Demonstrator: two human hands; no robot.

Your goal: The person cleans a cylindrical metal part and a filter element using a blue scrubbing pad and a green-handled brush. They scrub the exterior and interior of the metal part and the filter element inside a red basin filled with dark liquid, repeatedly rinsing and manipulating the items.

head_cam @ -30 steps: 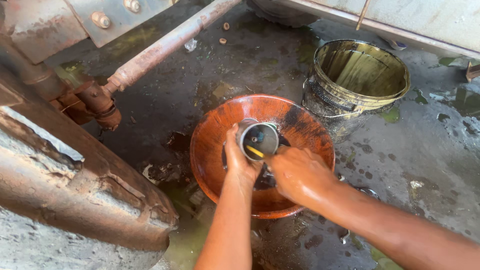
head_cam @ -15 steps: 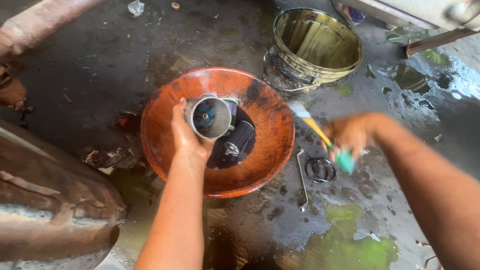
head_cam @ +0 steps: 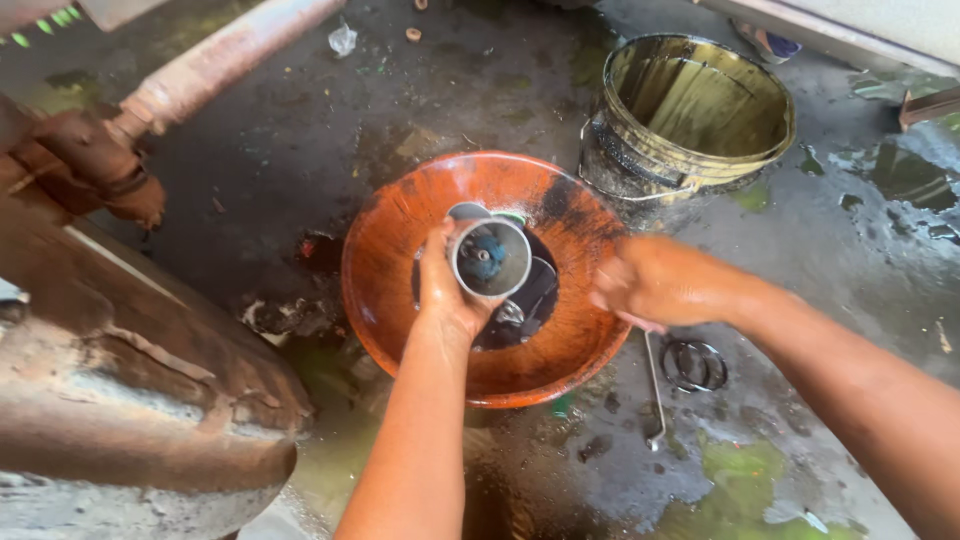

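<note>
**Oily concrete floor, orange basin at centre**

Wet, stained ground [head_cam: 420, 130] all round. Left hand [head_cam: 447, 292] over the orange basin [head_cam: 400, 240], fingers curled tight round a short metal cylinder [head_cam: 490, 258], open end up. Right hand [head_cam: 655, 283] blurred at basin's right rim, fingers apparently closed; grip impossible to tell. Far right, grimy metal bucket [head_cam: 700, 110].

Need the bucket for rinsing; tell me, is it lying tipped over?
No, the bucket stands upright on the wet floor, its open mouth facing up behind the orange basin.

Counted things around the hands

One round orange plastic basin [head_cam: 400, 290], one hollow metal cylinder [head_cam: 490, 258], one dented metal bucket [head_cam: 700, 110], two hands: left hand [head_cam: 445, 290], right hand [head_cam: 655, 282].
</note>
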